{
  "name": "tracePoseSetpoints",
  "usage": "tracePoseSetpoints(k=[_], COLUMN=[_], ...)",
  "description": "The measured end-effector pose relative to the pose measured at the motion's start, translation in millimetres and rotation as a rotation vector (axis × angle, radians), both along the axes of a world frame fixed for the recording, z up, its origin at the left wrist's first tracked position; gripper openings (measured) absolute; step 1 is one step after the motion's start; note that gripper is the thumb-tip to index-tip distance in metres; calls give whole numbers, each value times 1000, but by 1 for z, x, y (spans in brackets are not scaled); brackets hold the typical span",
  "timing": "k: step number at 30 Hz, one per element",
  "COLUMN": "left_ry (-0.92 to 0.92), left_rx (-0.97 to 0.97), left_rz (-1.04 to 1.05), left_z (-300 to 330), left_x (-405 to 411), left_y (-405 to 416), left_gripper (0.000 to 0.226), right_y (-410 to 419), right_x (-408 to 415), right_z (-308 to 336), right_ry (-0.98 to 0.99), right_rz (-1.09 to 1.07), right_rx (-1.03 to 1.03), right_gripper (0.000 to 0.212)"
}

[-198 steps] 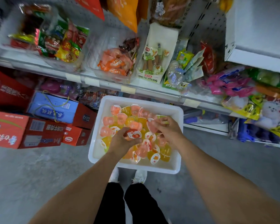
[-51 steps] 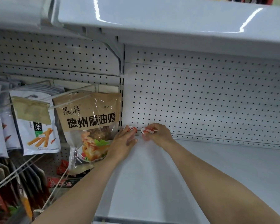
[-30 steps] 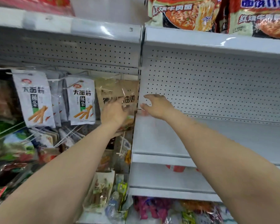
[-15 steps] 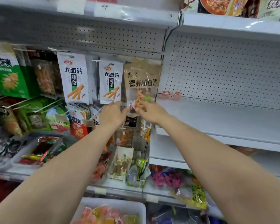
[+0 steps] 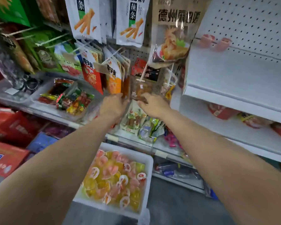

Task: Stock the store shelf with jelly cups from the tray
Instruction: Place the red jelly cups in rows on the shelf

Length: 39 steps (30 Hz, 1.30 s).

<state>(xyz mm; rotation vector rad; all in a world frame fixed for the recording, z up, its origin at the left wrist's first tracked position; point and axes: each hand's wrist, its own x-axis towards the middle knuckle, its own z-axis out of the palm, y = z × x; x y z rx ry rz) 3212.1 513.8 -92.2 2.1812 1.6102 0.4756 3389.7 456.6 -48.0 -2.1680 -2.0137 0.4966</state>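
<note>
A white tray (image 5: 150, 161) on the floor holds several orange, yellow and pink jelly cups (image 5: 115, 177). Two pink jelly cups (image 5: 215, 41) stand at the back left corner of the white shelf (image 5: 234, 75), against the pegboard. My left hand (image 5: 113, 105) and my right hand (image 5: 154, 105) hang side by side in the air between that shelf and the tray, in front of hanging snack bags. Both hands hold nothing, with fingers relaxed and pointing away from me.
Hanging snack bags (image 5: 130, 21) fill the pegboard left of the shelf. A clear bin of sweets (image 5: 66, 98) sits on a lower shelf. Red and blue cartons (image 5: 8, 153) are stacked at the left. Grey floor (image 5: 177, 205) lies right of the tray.
Both hands let go of two jelly cups at the back of the shelf and have come down and away from it. My view has tilted down, bringing the tray into sight.
</note>
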Motion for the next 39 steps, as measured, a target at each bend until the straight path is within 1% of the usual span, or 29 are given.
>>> tracePoseSetpoints(k=[4,7,10,14,17,20,22,26,27,30,31,32,35,36,37,39], left_ry=[26,30,70,57,61,51,78,186,196,188,181,165,44,-18,-88,-253], left_rx=[-181,-390,-534,-637,-703,-733,-727,-639,-618,-556,-539,-530,-553,-584,-620,-703], left_rz=[62,133,180,251,265,290,302,252,238,230,238,254,328,371,424,543], left_z=[-77,-136,-189,-248,-283,-314,-333,-363,-369,-377,-377,-375,-366,-361,-353,-337], left_x=[-12,-22,-36,-57,-65,-67,-67,-70,-72,-75,-74,-74,-72,-72,-71,-69], left_y=[-23,-52,-84,-112,-121,-124,-124,-123,-122,-120,-119,-119,-118,-118,-118,-120], left_gripper=[45,50,55,57,63,68,69,65,64,50,47,45,45,47,50,52], right_y=[-10,-30,-52,-72,-80,-80,-79,-80,-81,-87,-89,-91,-93,-94,-94,-95], right_x=[1,1,-1,-10,-17,-25,-28,-31,-34,-38,-37,-37,-35,-33,-31,-26], right_z=[-85,-153,-215,-285,-323,-356,-377,-407,-412,-428,-430,-431,-421,-416,-411,-395], right_ry=[44,91,139,171,260,317,340,347,352,343,337,335,315,335,361,452], right_rz=[33,33,28,0,-47,-74,-67,-73,-90,-144,-156,-165,-215,-245,-261,-268], right_rx=[-195,-343,-498,-607,-679,-686,-659,-641,-632,-585,-586,-587,-558,-540,-530,-530], right_gripper=[54,55,54,52,55,61,60,49,51,74,77,76,55,52,52,62])
